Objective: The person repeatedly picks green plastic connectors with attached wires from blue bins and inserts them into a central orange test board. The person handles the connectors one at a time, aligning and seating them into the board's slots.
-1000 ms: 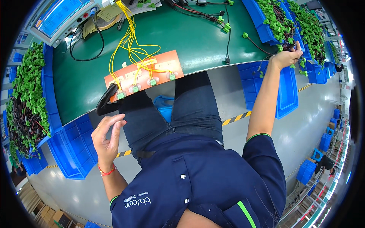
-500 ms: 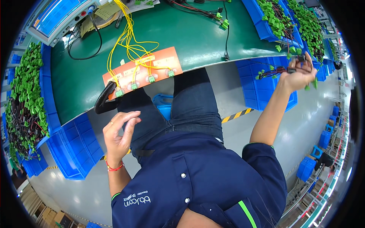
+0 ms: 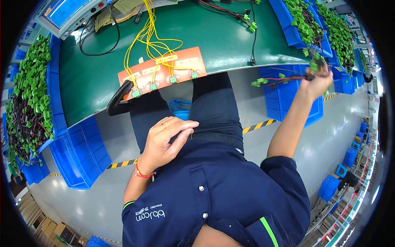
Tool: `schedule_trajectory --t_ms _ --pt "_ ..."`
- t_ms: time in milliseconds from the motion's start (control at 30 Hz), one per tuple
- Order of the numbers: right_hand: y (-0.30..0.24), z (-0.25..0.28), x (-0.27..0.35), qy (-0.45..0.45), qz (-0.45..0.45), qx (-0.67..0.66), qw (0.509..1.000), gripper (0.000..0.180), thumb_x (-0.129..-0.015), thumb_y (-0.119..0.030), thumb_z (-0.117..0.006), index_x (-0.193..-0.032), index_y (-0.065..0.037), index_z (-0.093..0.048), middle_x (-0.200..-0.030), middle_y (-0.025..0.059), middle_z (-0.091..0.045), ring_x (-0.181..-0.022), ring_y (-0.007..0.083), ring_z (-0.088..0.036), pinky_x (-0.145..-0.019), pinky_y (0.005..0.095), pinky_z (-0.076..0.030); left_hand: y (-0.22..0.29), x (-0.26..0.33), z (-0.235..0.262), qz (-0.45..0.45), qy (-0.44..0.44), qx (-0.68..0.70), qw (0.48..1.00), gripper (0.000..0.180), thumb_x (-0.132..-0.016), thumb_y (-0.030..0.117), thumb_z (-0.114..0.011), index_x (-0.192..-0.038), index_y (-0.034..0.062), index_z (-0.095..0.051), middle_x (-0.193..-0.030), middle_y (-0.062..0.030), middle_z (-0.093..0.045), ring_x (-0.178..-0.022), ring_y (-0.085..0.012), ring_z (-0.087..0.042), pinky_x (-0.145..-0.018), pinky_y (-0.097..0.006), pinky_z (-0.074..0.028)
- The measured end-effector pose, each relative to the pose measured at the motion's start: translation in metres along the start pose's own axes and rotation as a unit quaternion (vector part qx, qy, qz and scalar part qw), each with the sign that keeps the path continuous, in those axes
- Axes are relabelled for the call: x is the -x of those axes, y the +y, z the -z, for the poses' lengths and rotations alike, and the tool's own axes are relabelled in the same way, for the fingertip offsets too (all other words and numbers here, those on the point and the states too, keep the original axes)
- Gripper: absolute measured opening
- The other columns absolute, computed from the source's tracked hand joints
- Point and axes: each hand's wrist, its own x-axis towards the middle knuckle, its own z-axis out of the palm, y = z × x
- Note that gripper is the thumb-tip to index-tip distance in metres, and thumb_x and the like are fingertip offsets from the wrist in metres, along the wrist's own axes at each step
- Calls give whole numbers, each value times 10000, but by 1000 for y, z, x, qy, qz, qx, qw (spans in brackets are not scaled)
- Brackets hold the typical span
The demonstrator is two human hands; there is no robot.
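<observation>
Out at the right, past the bench edge, my right hand [image 3: 316, 83] is closed around a wire harness [image 3: 284, 78]. Its dark and red wires trail to the left, with green connectors at their ends. My left hand [image 3: 168, 138] is over my lap, index finger and thumb stretched out with a small gap and nothing visible between them. On the bench's front edge lies an orange test board [image 3: 142, 78] with pale labels. Green connectors [image 3: 173, 79] sit in a row along its near side, fed by yellow wires [image 3: 150, 33]. A black handle-like piece [image 3: 119, 101] sticks out at its left end.
A green bench [image 3: 222, 45] bears a screened instrument [image 3: 68, 16] at back left and more harnesses [image 3: 230, 14] at the back. Blue bins full of green-ended harnesses [image 3: 31, 78] flank it on the left and right [image 3: 302, 22]. Blue bins [image 3: 78, 154] hang below.
My left hand has moved right across my lap, its thumb and index finger closer together. My right hand has drawn slightly left with the harness, which now stretches further left. The whole view has shifted a little.
</observation>
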Motion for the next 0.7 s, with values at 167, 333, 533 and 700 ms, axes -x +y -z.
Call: schedule_trajectory --t_ms 167,333,533,700 --pt "-68 17 36 -22 248 -26 968 614 -949 -558 -398 -870 5 -628 -739 118 -602 -520 180 -499 -423 278 -345 -8 13 0 91 26 55 994 171 -906 -12 -630 -1052 1 -716 -818 -101 -702 -756 -170 -679 -691 -270 -511" --pt "-101 -5 95 -224 399 -106 883 653 -981 -553 -355 -874 35 -619 -743 144 -578 -534 200 -495 -430 301 -355 -6 4 -9 80 25 89 993 196 -882 -20 -656 -1067 11 -714 -821 -102 -698 -748 -179 -676 -704 -285 -513" --pt "-33 -26 115 -271 361 191 872 576 -1023 -429 -351 -922 40 -669 -757 87 -569 -635 147 -493 -541 242 -378 7 -9 -16 4 13 54 998 196 -882 -39 -645 -1064 -4 -710 -863 -108 -699 -777 -189 -679 -711 -286 -523" --pt "-20 0 17 -197 -52 -111 973 387 -979 -297 -441 -878 18 -642 -694 75 -585 -490 144 -463 -453 269 -365 1 3 -9 20 6 44 999 184 -892 -47 -630 -1054 -15 -712 -874 -114 -699 -792 -183 -683 -723 -281 -531"
